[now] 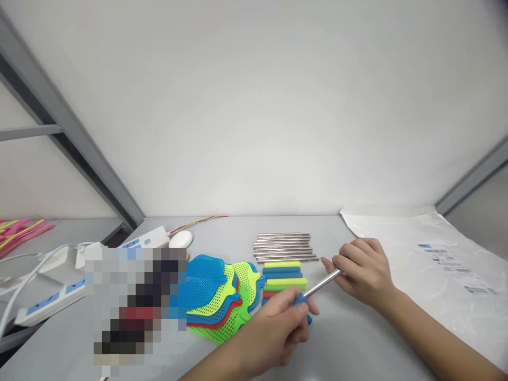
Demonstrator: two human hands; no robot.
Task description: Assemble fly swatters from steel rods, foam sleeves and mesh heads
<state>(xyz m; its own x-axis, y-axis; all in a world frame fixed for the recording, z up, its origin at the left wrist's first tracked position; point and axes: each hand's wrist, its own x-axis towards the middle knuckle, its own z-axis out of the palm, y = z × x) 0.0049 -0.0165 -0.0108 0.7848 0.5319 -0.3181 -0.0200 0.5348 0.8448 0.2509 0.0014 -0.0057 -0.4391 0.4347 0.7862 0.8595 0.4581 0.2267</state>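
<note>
My left hand (278, 325) grips a blue handle sleeve (300, 301), and my right hand (363, 272) holds the far end of a thin metal rod (322, 283) that runs into that sleeve. Both hands hover just above the grey table (349, 338). Behind them lies a stack of coloured handle sleeves (282, 278) in yellow, blue, green and red. Further back is a row of several bare metal rods (283, 247). To the left lies a fanned pile of mesh swatter heads (222, 296) in blue, green, yellow and red.
A white plastic mailing bag (432, 259) with labels covers the table's right side. Power strips (51, 293) with white cables and a small white round device (181, 239) sit at the left. A blurred patch hides something front left. Pink and yellow sticks (19, 228) lie far left.
</note>
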